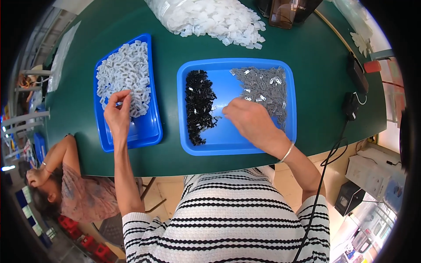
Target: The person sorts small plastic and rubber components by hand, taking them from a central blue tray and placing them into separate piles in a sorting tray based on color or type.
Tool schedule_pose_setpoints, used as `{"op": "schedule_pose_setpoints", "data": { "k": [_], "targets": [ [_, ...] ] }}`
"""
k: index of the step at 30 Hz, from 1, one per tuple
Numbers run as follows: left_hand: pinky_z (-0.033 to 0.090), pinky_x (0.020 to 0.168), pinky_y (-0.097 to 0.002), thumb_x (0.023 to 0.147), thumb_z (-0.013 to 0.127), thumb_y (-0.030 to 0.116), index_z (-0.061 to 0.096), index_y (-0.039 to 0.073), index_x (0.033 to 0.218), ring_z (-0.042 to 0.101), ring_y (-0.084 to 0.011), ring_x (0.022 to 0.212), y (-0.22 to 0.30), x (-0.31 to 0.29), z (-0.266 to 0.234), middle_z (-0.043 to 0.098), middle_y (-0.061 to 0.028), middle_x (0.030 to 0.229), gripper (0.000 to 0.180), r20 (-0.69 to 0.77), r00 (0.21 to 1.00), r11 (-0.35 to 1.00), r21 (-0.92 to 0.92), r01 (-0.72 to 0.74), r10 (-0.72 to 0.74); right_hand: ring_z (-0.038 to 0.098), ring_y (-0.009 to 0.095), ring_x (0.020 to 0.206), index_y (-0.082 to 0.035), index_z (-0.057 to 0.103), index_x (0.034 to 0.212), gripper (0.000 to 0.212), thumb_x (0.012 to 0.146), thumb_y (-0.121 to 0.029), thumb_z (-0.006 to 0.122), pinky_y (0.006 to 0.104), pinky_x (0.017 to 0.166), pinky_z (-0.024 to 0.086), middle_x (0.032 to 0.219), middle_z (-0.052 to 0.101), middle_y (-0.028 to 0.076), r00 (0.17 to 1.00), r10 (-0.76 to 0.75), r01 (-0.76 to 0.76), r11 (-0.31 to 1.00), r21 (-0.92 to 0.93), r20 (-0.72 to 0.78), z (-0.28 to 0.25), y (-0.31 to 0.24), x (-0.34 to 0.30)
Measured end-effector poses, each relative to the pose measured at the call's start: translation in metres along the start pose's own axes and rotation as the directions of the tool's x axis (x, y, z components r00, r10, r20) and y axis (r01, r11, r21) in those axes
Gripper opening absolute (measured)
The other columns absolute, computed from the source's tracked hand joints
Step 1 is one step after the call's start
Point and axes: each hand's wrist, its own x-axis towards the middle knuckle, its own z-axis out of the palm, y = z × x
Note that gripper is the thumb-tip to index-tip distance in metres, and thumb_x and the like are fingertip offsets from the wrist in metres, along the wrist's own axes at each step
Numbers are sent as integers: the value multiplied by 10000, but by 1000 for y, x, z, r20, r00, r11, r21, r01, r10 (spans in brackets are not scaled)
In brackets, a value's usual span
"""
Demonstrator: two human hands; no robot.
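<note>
My left hand [117,115] hovers over the left blue tray [149,131], fingertips pinched at the edge of its heap of pale grey-white small parts [125,74]; I cannot tell if a part is between the fingers. My right hand [250,120] reaches into the larger blue tray [237,147], fingers curled down between a pile of small black parts [198,105] and a pile of grey parts [263,87]. What the fingers hold is hidden. A thin bangle sits on the right wrist.
A big heap of translucent white pieces [215,17] lies at the table's far side. A dark device [287,11] stands beyond it. Black adapters and a cable [351,107] sit at the right edge. Another person [66,184] sits low at the left.
</note>
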Motion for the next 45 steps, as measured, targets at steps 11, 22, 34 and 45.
{"op": "schedule_pose_setpoints", "data": {
  "k": [11,22,34,45],
  "targets": [
    [490,670,-319,805,644,-8,677,46,925,616,-246,779,100,33,76,646,-99,869,135,86,908,912,-46,-407,410,569,182,770,-14,558,756,133,646,-53,622,259,543,527,789,513,80,986,-119,156,900,-407,114,20,-25,2],
    [503,697,-390,785,681,90,689,54,933,640,-313,779,146,72,182,666,-139,838,153,357,690,743,-17,-669,629,560,191,752,-9,612,744,111,671,-94,611,261,521,505,754,544,73,986,-81,136,888,-438,143,19,-26,-5],
    [467,680,-426,762,710,90,571,55,889,590,-312,753,148,66,191,603,-110,776,191,414,755,808,73,-585,509,620,234,733,38,606,774,130,664,-24,635,323,558,540,756,565,127,975,-188,210,955,-211,120,-7,-13,-18],
    [515,584,-214,863,679,64,663,10,983,624,-89,698,165,4,125,675,-43,842,132,541,840,798,-523,299,40,627,242,690,-29,646,926,106,831,-33,597,330,624,521,843,623,108,978,176,-100,871,480,-115,-53,17,-49]
  ]
}}
